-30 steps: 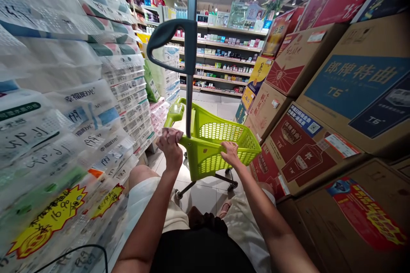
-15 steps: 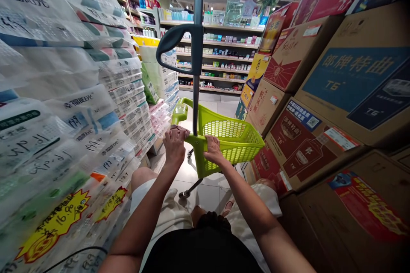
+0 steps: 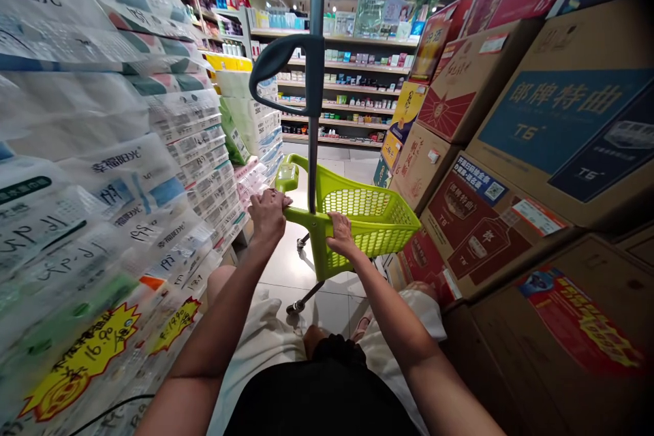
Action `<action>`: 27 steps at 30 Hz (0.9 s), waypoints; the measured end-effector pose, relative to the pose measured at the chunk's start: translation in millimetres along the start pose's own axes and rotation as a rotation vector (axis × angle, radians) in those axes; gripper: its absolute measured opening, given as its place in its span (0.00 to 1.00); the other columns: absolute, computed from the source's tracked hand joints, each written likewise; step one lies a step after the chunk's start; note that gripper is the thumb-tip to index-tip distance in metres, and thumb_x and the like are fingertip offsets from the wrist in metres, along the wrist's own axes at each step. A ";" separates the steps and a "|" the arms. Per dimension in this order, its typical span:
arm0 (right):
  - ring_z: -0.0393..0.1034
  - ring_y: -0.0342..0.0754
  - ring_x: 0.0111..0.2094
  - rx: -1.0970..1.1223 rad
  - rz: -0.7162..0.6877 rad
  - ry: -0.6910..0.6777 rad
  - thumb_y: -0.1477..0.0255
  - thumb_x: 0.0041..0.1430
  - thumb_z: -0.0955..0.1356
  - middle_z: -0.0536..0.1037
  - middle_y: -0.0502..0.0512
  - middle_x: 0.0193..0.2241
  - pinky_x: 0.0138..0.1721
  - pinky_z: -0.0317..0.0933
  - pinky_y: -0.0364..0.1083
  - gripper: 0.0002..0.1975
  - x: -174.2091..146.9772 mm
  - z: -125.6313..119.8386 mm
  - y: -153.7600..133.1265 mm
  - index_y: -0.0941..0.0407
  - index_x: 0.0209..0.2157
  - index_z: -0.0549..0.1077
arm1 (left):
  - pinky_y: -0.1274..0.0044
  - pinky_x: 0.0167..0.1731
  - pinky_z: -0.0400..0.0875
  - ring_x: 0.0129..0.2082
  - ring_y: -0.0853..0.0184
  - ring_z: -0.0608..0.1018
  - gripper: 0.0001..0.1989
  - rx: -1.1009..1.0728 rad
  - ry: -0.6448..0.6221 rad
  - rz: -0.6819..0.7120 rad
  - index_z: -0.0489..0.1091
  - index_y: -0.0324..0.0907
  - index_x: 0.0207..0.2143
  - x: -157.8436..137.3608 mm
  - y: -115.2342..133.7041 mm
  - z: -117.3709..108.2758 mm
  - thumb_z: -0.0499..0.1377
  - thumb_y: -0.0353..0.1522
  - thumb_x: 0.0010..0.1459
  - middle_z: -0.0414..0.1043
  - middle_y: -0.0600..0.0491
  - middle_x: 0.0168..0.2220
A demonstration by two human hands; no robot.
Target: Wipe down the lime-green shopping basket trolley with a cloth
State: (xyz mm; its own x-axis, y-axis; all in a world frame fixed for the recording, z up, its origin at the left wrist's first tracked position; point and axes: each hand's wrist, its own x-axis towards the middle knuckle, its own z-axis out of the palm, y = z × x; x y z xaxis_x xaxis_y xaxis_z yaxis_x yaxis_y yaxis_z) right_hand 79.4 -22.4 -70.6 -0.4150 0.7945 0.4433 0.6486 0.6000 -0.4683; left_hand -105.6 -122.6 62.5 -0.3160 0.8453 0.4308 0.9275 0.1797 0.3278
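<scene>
A lime-green shopping cart [image 3: 321, 248] stands right in front of me, its perforated basket pointing ahead and to the right. My left hand [image 3: 269, 211] is closed over the left end of the cart's green frame, close to the curved grip. My right hand [image 3: 340, 231] curls over the basket's near rim, fingers on top, and is closed on it. Between the hands rises a grey pole [image 3: 313, 157] with a dark loop handle [image 3: 286, 75] high up. One caster [image 3: 295, 308] shows below on the tiles.
Stacked white paper packs [image 3: 117, 170] with handwritten prices wall the left side. On the right, cardboard cartons [image 3: 556, 109] are piled high and lean close. Shelves of small boxes [image 3: 352, 71] cross the far end beyond the tiled floor [image 3: 352, 160].
My left hand has slid a little to the left along the green frame. The right hand keeps its hold. The view has shifted slightly, with the shelves a touch nearer.
</scene>
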 end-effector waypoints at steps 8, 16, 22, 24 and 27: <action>0.61 0.60 0.57 0.023 0.009 0.051 0.77 0.41 0.66 0.70 0.60 0.53 0.63 0.53 0.59 0.39 -4.5 1.8 -0.8 0.53 0.60 0.63 | 0.57 0.50 0.68 0.52 0.46 0.66 0.12 0.047 -0.071 0.145 0.80 0.44 0.39 14.7 -3.3 -4.1 0.55 0.30 0.67 0.71 0.40 0.48; 0.61 0.60 0.57 0.020 0.009 0.055 0.77 0.40 0.66 0.70 0.61 0.53 0.64 0.52 0.59 0.38 -6.8 -0.4 0.2 0.55 0.58 0.63 | 0.59 0.50 0.68 0.51 0.47 0.67 0.13 -0.005 -0.122 0.167 0.82 0.48 0.40 13.5 -4.3 -9.3 0.56 0.29 0.65 0.72 0.43 0.49; 0.61 0.60 0.56 0.023 0.019 0.085 0.78 0.40 0.66 0.70 0.60 0.52 0.62 0.54 0.58 0.37 -8.2 2.5 0.5 0.55 0.57 0.64 | 0.60 0.48 0.68 0.50 0.49 0.67 0.19 -0.045 -0.139 0.254 0.83 0.51 0.42 14.7 -13.5 -9.7 0.53 0.27 0.63 0.74 0.44 0.48; 0.60 0.60 0.56 0.020 0.025 0.093 0.77 0.40 0.66 0.70 0.60 0.52 0.62 0.54 0.57 0.37 -8.8 2.8 0.5 0.55 0.57 0.64 | 0.60 0.48 0.68 0.50 0.49 0.67 0.18 -0.035 -0.146 0.237 0.83 0.50 0.41 12.7 -10.4 -9.3 0.53 0.28 0.64 0.74 0.43 0.47; 0.60 0.59 0.56 0.018 0.021 0.093 0.77 0.40 0.66 0.70 0.60 0.52 0.61 0.54 0.58 0.37 -9.4 2.2 1.0 0.54 0.58 0.64 | 0.61 0.48 0.67 0.50 0.48 0.67 0.14 -0.014 -0.171 0.197 0.82 0.47 0.38 11.6 -2.6 -8.8 0.55 0.29 0.64 0.73 0.43 0.46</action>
State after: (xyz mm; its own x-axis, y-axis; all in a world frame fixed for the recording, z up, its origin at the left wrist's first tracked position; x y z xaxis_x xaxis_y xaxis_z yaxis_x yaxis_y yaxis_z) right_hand 82.5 -29.1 -77.0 -0.3398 0.7951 0.5024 0.6441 0.5860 -0.4917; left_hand -113.4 -117.7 74.1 -0.0903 0.9363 0.3395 0.9646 -0.0027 0.2638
